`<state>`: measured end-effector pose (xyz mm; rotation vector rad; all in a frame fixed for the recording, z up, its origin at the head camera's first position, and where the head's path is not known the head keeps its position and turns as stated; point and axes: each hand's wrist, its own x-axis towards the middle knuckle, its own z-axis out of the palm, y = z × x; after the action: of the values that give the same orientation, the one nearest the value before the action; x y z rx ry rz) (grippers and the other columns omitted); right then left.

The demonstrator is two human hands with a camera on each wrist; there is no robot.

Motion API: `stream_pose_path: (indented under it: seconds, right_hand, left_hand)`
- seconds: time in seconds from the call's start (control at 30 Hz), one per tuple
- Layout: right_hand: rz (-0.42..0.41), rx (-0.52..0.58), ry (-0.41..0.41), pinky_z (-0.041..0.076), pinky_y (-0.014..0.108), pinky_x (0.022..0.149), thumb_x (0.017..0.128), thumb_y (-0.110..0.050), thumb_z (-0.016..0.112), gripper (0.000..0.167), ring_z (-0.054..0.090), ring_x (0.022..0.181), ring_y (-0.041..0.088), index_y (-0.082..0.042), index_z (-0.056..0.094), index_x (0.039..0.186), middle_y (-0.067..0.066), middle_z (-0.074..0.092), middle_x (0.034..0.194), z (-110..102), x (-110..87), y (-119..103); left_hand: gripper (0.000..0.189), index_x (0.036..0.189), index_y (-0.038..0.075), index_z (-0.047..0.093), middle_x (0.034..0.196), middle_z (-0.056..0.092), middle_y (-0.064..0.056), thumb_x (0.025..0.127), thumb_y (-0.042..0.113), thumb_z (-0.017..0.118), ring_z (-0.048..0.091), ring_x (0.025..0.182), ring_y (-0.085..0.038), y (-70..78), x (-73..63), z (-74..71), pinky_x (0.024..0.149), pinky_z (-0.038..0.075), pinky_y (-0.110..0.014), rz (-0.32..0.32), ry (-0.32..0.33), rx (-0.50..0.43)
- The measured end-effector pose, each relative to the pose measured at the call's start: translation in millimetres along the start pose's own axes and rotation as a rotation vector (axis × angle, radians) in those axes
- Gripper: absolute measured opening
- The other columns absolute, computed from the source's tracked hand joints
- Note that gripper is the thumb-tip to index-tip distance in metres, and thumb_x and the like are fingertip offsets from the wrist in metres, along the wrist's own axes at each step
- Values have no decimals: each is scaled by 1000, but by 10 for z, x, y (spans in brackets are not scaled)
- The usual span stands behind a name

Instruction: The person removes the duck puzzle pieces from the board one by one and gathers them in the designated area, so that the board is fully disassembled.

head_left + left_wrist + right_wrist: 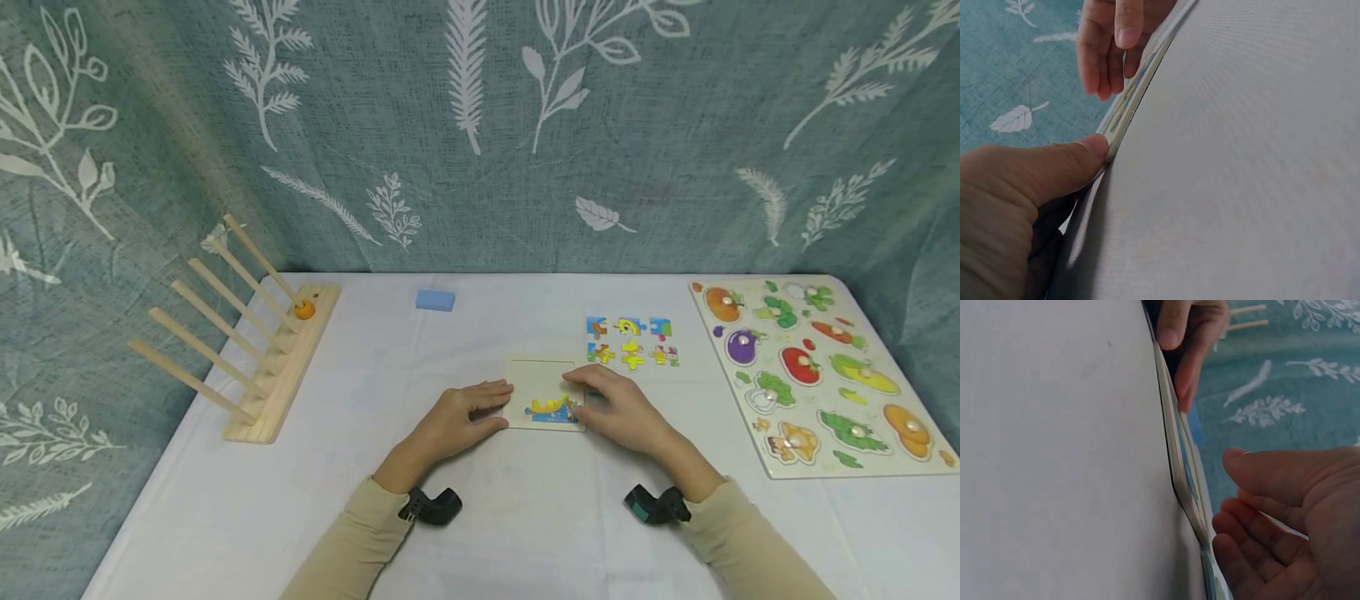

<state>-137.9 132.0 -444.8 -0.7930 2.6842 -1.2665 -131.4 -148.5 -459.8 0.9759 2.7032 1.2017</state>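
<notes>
A small wooden puzzle board [536, 379] lies flat on the table, with joined yellow and blue puzzle pieces [553, 410] along its near side. My left hand [467, 417] rests at the board's left edge, fingers nearly straight. In the left wrist view, its thumb [1088, 150] touches the board's rim [1124, 125]. Over the board's right edge hovers my right hand [618, 408], its fingers loosely bent and spread from the thumb. The right wrist view shows nothing between that hand's thumb [1260, 472] and fingers.
Several loose puzzle pieces [632, 342] lie in two rows behind the right hand. A blue block [435, 300] sits farther back. At left stands a wooden peg rack [281, 375] with an orange bead [303, 309]; a vegetable puzzle board [817, 400] lies at right.
</notes>
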Motion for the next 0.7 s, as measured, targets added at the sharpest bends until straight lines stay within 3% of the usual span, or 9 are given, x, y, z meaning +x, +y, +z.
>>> stream_pose_path:
  seconds: [0.3, 0.53, 0.7]
  right_hand:
    - [-70, -25, -77, 50, 42, 95, 85, -15, 71, 40, 59, 111, 21, -7, 61, 123, 5, 62, 121, 171, 100, -136]
    - [-38, -117, -150, 50, 41, 94, 86, -18, 70, 39, 56, 108, 19, -7, 62, 123, 3, 56, 116, 250, 147, -203]
    - [-43, -123, -157, 49, 40, 91, 86, -16, 69, 35, 53, 103, 18, -7, 65, 119, 2, 54, 111, 259, 147, -209]
  left_hand:
    - [40, 121, 0, 64, 129, 60, -10, 85, 17, 71, 53, 124, -28, -20, -5, 4, 107, 44, -38, 4, -4, -4]
    - [40, 121, 0, 64, 129, 60, -10, 85, 17, 71, 54, 124, -27, -13, -3, -7, 106, 45, -38, 13, -8, 3]
    - [40, 121, 0, 63, 129, 60, -10, 85, 17, 71, 53, 125, -28, -6, -1, -9, 106, 45, -39, 17, -10, 7]
